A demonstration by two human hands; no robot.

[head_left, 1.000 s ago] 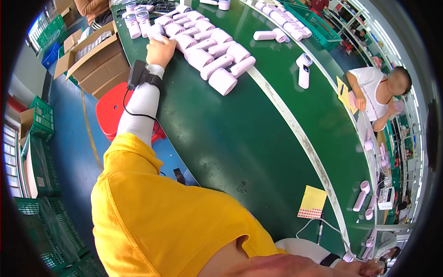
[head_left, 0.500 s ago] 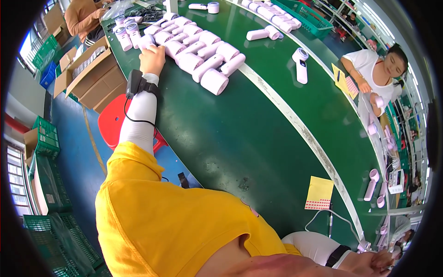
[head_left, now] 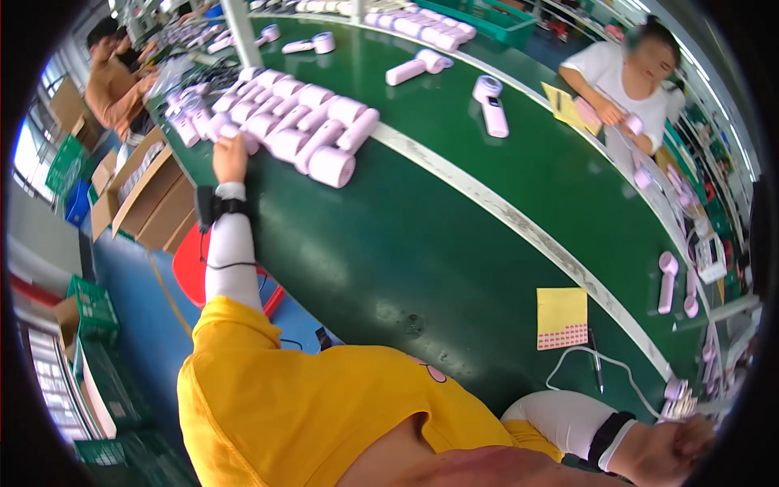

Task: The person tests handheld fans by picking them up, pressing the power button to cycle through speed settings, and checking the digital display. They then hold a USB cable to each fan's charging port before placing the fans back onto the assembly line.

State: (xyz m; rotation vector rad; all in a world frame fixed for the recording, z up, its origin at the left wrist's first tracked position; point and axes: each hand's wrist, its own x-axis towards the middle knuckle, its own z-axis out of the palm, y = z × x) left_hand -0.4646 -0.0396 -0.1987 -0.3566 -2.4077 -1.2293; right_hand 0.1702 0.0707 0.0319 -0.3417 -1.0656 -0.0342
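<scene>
My left hand (head_left: 230, 156) reaches out to the far left of the green table, at the near left edge of a cluster of pale lilac handheld fans (head_left: 286, 143). Its fingers are curled on one fan (head_left: 219, 126), partly hidden by the hand. Several more fans lie close together in rows to its right, the nearest with its round head (head_left: 332, 167) toward me. At the lower right edge, my right hand (head_left: 669, 450) is closed and blurred; what it holds, if anything, I cannot make out. A white cable (head_left: 604, 355) curves beside it on the table.
A yellow paper (head_left: 561, 312) and a pen (head_left: 596, 365) lie near my right arm. Across the white strip, a fan with a dark display (head_left: 492, 109) lies alone. A person (head_left: 625, 77) sits opposite. Left are open cartons (head_left: 154, 199) and a red stool (head_left: 191, 268).
The whole view has shifted, bringing more of the far left into sight. My left hand has drawn slightly nearer along the cluster's edge. My right hand stays at the lower right.
</scene>
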